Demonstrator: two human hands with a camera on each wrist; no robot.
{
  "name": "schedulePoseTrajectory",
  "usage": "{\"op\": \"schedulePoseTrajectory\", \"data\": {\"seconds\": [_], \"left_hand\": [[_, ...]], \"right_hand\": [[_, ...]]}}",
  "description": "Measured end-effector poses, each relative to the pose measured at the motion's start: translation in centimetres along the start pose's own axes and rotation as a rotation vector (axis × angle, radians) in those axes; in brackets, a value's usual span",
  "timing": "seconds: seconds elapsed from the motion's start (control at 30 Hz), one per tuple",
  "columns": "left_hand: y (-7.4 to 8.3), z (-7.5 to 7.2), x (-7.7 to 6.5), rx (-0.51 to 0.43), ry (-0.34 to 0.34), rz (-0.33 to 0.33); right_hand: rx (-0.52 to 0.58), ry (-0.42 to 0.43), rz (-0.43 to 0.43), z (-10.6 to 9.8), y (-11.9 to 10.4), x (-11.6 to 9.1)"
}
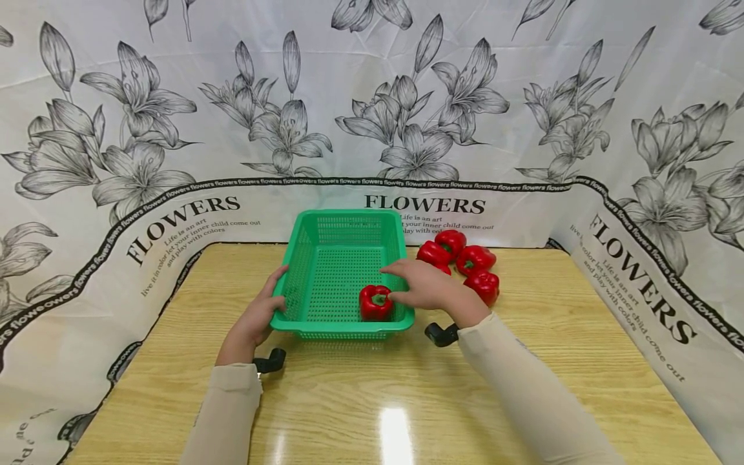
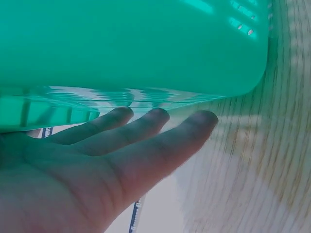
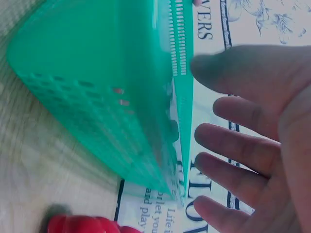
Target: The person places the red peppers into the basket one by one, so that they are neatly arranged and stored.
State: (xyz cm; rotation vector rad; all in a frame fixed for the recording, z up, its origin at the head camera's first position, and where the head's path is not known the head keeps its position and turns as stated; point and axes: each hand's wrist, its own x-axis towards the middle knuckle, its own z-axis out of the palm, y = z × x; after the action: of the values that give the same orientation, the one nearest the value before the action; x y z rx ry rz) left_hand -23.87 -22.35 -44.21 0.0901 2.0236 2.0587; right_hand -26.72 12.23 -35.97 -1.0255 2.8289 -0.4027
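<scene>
A green plastic basket (image 1: 325, 278) with perforated walls and floor stands on the table. One red bell pepper (image 1: 374, 313) lies inside it near the front right corner, green stem showing. My left hand (image 1: 258, 316) holds the basket's left rim, thumb over the edge and fingers along the outer wall; in the left wrist view those fingers (image 2: 146, 143) stretch out beside the green side. Over the basket's right rim reaches my right hand (image 1: 430, 284), fingers spread close to the pepper, gripping nothing. The right wrist view shows its fingers (image 3: 238, 143) apart from one another.
Several more red bell peppers (image 1: 476, 260) sit in a group on the table just right of the basket. The wooden table (image 1: 325, 413) extends towards me. A white curtain (image 1: 314, 194) with flower prints and lettering hangs behind and along both sides.
</scene>
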Motion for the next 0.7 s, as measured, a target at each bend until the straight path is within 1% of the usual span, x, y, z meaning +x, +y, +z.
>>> {"op": "schedulePoseTrajectory", "data": {"seconds": [0.1, 0.27, 0.43, 0.7], "left_hand": [[0.0, 0.0, 0.1, 0.004, -0.001, 0.006], [-0.1, -0.1, 0.2, 0.014, -0.002, 0.006], [-0.2, -0.1, 0.2, 0.004, 0.002, -0.004], [-0.3, -0.1, 0.3, 0.018, 0.012, 0.004]], "right_hand": [[-0.009, 0.054, 0.009, -0.3, 0.6, -0.4], [-0.01, 0.118, 0.028, -0.7, 1.8, -0.9], [-0.016, 0.142, 0.067, -0.8, 3.1, -1.3], [-0.055, 0.141, 0.163, -0.9, 4.9, -2.1]]}}
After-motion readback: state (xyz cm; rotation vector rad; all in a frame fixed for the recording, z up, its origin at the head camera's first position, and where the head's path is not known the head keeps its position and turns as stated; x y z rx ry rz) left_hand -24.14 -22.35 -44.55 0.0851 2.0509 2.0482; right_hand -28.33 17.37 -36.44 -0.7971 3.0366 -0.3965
